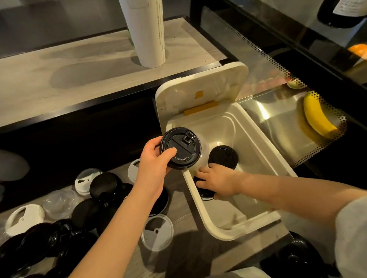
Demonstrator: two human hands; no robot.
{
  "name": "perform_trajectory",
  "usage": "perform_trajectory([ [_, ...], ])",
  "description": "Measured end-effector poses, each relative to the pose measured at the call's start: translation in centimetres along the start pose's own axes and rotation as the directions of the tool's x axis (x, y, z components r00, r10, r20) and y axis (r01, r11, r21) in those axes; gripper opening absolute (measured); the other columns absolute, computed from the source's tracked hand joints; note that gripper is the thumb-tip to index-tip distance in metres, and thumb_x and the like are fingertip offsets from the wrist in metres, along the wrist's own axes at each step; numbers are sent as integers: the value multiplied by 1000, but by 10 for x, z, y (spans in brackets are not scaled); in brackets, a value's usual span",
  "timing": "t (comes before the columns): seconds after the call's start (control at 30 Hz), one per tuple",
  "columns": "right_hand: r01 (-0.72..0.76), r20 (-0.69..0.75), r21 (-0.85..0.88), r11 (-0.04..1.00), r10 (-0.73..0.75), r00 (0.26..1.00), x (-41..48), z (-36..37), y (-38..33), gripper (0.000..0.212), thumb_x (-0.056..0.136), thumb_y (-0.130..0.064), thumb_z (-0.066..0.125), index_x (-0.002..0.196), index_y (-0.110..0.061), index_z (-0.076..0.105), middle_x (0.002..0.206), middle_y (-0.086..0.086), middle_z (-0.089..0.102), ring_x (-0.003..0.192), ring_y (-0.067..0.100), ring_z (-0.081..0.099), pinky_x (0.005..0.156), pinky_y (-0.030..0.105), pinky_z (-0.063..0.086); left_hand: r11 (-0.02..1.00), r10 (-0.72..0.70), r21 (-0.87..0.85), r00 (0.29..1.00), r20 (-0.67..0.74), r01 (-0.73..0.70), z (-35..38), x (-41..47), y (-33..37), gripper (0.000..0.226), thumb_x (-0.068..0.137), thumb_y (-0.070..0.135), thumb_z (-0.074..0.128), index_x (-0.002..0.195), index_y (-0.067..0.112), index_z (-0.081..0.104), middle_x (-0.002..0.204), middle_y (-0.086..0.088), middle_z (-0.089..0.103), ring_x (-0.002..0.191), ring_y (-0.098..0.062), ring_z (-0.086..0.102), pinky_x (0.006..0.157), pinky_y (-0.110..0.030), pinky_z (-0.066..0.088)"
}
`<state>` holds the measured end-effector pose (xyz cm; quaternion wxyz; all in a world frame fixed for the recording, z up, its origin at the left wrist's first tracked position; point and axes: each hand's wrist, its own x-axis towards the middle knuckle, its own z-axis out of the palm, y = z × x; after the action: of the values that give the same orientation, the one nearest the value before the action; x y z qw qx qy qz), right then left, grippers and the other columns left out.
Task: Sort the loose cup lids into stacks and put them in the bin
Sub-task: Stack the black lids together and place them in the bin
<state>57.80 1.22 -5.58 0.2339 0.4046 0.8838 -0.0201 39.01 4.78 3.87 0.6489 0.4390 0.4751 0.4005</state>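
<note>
My left hand grips a stack of black cup lids, holding it above the near left corner of the cream bin. The bin's lid stands open at the back. Inside the bin, my right hand rests on a black lid stack against the left wall, fingers spread over it. Another black lid stack stands deeper in the bin. Loose black lids, white lids and clear lids lie scattered on the wooden counter to the left.
A tall sleeve of white paper cups stands on the raised wooden shelf behind. To the right a glass display case holds a banana and an orange. More black lids lie at the bottom right.
</note>
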Motion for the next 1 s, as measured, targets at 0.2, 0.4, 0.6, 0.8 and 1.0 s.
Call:
perform_trajectory([
  [0.2, -55, -42, 80, 995, 59, 997, -6, -15, 2, 44, 87, -37, 56, 124, -13, 50, 123, 8, 51, 114, 28, 46, 85, 38, 38, 1000, -12, 29, 1000, 14, 12, 3, 1, 4, 33, 87, 1, 53, 119, 12, 52, 105, -5, 65, 95, -19, 64, 66, -26, 51],
  [0.4, -287, -206, 648, 706, 525, 826, -37, -45, 20, 23, 94, -27, 50, 112, -18, 61, 108, 2, 66, 101, 23, 60, 85, 35, 48, 995, -23, 95, 998, 65, 16, 8, -1, 9, 36, 88, 1, 55, 121, 13, 49, 107, -3, 64, 99, -20, 63, 80, -35, 54],
  [0.6, 165, -73, 984, -67, 693, 717, -62, -90, 27, 27, 94, -20, 54, 120, -26, 51, 103, 0, 58, 92, 10, 60, 83, 33, 52, 987, 5, 155, 986, 169, -32, 19, 0, 13, 35, 85, -1, 60, 109, 23, 52, 106, -5, 63, 96, -19, 64, 71, -28, 53],
  [0.8, 71, 6, 993, -96, 629, 778, -79, -99, 42, 34, 87, -9, 64, 119, -15, 54, 100, 1, 56, 73, 1, 60, 60, 17, 49, 968, 1, 243, 969, 246, -63, 41, 10, 18, 34, 83, 2, 64, 104, 26, 53, 114, -7, 60, 101, -19, 61, 70, -26, 51],
  [1.0, -31, 71, 996, -78, 584, 809, -84, -96, 66, 26, 86, -1, 62, 96, -22, 52, 89, 9, 59, 80, 21, 59, 71, 36, 48, 718, 77, 630, 933, 353, -297, 53, 24, 17, 43, 86, 19, 64, 126, 17, 48, 115, 1, 56, 104, -11, 55, 82, -15, 44],
])
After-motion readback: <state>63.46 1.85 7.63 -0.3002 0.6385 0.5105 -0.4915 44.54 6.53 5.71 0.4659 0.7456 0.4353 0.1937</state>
